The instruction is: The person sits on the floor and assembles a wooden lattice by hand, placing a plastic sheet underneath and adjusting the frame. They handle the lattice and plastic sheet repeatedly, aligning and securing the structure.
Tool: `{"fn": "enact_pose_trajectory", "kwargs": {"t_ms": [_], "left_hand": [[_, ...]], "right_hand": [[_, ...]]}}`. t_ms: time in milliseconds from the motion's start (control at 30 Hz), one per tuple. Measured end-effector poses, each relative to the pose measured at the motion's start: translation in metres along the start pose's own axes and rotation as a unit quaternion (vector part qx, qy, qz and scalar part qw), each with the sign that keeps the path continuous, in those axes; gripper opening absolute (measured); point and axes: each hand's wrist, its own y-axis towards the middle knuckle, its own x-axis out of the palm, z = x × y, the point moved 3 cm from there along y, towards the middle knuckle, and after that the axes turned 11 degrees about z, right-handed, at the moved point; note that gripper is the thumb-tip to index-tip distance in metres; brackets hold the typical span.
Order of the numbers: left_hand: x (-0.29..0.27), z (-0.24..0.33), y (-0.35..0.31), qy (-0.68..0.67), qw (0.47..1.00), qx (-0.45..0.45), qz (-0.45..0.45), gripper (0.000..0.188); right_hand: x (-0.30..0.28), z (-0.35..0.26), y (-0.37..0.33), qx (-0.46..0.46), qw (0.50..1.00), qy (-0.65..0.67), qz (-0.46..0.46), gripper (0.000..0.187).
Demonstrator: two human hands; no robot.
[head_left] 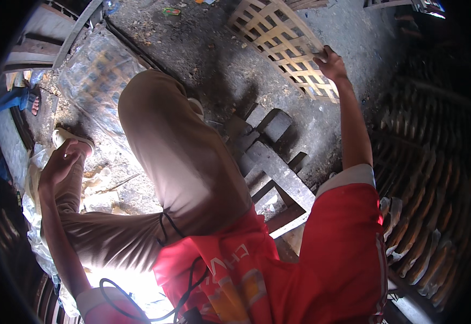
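Observation:
At the upper right, my right hand (332, 66) is closed on the side edge of a flat lattice panel (278, 38) of crossed, light-brown strips. The panel is tilted over the floor, and my right arm is stretched out to it. On the left, my left hand (59, 163) hangs loosely over my left shin, above the shoe (73, 139). Its fingers are slightly bent and apart, with nothing visible in them. Between my legs and the panel stands a low wooden frame (281, 170) with dark blocks on it.
Rows of long brown pieces with pale, filmy edges (424, 237) line the right side. A clear plastic sheet (97, 70) lies beyond my left leg. Another person's foot (34, 102) shows at the far left. A dark cord (168, 227) crosses my lap.

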Motion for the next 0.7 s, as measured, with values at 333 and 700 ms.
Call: {"fn": "enact_pose_trajectory", "kwargs": {"t_ms": [333, 700], "left_hand": [[0.002, -0.009, 0.003, 0.008, 1.0, -0.006, -0.005, 0.045], [0.005, -0.009, -0.001, -0.006, 1.0, -0.011, -0.009, 0.044]], "right_hand": [[-0.082, -0.026, -0.009, -0.002, 0.995, 0.023, 0.098, 0.029], [-0.016, -0.028, -0.014, 0.04, 0.998, 0.004, 0.047, 0.037]]}}
